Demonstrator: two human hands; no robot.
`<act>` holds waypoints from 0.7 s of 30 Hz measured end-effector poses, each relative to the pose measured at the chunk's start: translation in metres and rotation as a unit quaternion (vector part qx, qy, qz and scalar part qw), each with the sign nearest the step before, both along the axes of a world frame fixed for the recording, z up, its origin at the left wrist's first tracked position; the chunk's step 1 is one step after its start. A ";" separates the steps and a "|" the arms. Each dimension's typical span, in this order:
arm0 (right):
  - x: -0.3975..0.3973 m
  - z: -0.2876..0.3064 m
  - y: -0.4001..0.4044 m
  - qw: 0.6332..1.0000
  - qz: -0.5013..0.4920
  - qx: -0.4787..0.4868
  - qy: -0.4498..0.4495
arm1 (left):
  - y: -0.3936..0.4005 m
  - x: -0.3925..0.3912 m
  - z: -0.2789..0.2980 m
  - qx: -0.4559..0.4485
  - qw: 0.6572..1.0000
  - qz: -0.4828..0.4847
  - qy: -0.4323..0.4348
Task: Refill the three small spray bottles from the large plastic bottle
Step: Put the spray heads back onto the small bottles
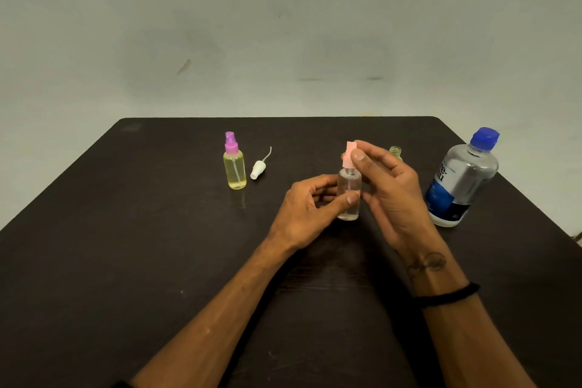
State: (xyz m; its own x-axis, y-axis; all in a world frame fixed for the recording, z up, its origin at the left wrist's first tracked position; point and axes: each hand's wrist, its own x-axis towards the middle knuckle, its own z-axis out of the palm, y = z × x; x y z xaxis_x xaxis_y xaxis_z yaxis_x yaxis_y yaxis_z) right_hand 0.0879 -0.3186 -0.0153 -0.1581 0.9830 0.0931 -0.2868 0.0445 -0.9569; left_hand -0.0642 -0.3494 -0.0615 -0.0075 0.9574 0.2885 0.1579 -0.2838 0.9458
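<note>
Head view, left hand (310, 209) grips clear spray bottle (349, 195), right hand (389, 189) pinches its pink sprayer (350, 154), large bottle (463, 179) label unreadable.

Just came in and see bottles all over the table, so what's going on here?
A person is working on a clear spray bottle: the left hand grips its body while the right hand pinches its pink spray cap. A yellow bottle with a purple cap stands to the left beside a loose white sprayer. An uncapped small bottle shows behind the right hand. The large plastic bottle stands capped at the right.
</note>
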 end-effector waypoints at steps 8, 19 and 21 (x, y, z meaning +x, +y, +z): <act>0.001 0.005 -0.001 0.997 0.058 -0.046 0.022 | -0.002 0.000 0.003 -0.002 1.000 -0.003 -0.009; 0.002 -0.001 0.001 1.000 0.013 0.001 0.000 | -0.002 -0.001 0.003 0.005 1.000 -0.003 -0.022; 0.002 -0.001 0.000 1.000 0.009 0.012 -0.016 | -0.001 -0.001 0.003 0.003 1.000 -0.009 -0.021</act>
State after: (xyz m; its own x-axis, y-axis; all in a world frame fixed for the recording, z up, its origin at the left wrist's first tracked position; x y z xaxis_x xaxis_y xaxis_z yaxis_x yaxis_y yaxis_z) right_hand 0.0896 -0.3182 -0.0167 -0.1787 0.9777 0.1103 -0.2561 0.0620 -0.9647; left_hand -0.0654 -0.3508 -0.0588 -0.0034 0.9558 0.2940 0.1134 -0.2918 0.9497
